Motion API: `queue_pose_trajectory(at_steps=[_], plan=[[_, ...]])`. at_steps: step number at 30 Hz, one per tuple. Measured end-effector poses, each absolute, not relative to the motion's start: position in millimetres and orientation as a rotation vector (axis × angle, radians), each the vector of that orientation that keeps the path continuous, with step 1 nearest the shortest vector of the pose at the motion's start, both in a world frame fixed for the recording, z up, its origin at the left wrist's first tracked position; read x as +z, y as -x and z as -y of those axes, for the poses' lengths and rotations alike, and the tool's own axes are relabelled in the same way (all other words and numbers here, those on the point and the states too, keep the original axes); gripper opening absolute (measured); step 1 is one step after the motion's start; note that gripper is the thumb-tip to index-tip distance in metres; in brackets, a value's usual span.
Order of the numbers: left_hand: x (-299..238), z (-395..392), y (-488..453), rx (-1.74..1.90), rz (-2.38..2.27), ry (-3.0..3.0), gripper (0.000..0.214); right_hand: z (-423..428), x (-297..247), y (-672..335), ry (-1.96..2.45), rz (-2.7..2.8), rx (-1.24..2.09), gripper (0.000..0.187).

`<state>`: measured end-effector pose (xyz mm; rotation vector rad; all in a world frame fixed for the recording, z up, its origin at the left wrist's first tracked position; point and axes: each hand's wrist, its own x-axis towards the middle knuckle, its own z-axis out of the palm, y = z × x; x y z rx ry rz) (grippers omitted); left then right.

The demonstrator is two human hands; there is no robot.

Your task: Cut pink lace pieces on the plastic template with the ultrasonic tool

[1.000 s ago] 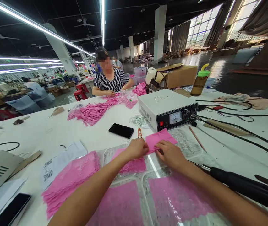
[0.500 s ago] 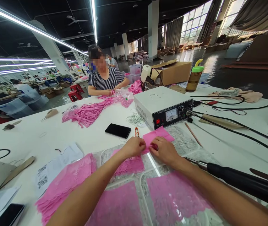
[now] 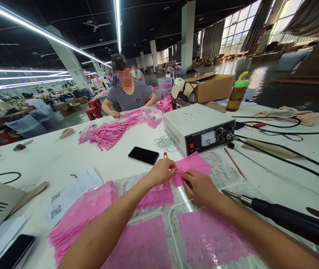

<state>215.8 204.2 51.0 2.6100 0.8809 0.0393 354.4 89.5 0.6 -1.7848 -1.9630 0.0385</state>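
Note:
A pink piece of fabric point(image 3: 194, 163) lies in front of the control box, over the clear plastic sheet. My left hand point(image 3: 163, 170) pinches its left edge with closed fingers. At its lower edge, my right hand point(image 3: 200, 185) has thumb and fingers pressed together on the cloth. Beneath my left wrist is a small stack of pink lace pieces point(image 3: 158, 196). More pink cloth point(image 3: 142, 243) shows under the plastic near me, with another pink panel point(image 3: 209, 235) to its right. A taller pile of pink lace pieces point(image 3: 86, 213) sits left of my left forearm.
A white control box point(image 3: 198, 119) with cables stands behind my hands. A black-handled pen-like tool point(image 3: 274, 213) lies right of my right forearm. A phone point(image 3: 143, 155) and orange snips point(image 3: 165, 155) lie ahead. Across the table a co-worker point(image 3: 129, 93) handles pink strips point(image 3: 111, 132).
The fabric's near edge has shifted between my hands, and more of it shows below them. The co-worker's hands have moved apart. The whole view has shifted slightly.

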Motion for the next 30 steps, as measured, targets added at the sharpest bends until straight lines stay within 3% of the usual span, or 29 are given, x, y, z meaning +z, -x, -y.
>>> queue_pose_trajectory(at_steps=[8, 11, 17, 23, 30], plan=[[59.5, -203.0, -214.4, 0.168, -0.820, -2.688, 0.028, -97.3, -5.3, -368.8, 1.886, 1.769, -0.194, 0.017], [62.8, -201.3, -206.8, 0.235, -0.772, -2.722, 0.028, -99.5, -5.4, -375.9, 1.872, 1.759, -0.288, 0.010], [76.3, -190.9, -155.1, 0.397, -0.791, -2.742, 0.012, -87.4, 6.6, -374.2, 1.642, 1.876, -0.412, 0.023], [84.0, -133.7, -59.3, 0.428, -0.818, -2.748, 0.022, -57.5, 15.5, -322.5, 1.225, 2.098, -0.277, 0.024], [54.6, -57.7, 20.0, 0.390, -0.867, -2.784, 0.026, -23.3, 4.1, -262.4, 0.852, 2.323, -0.036, 0.031]])
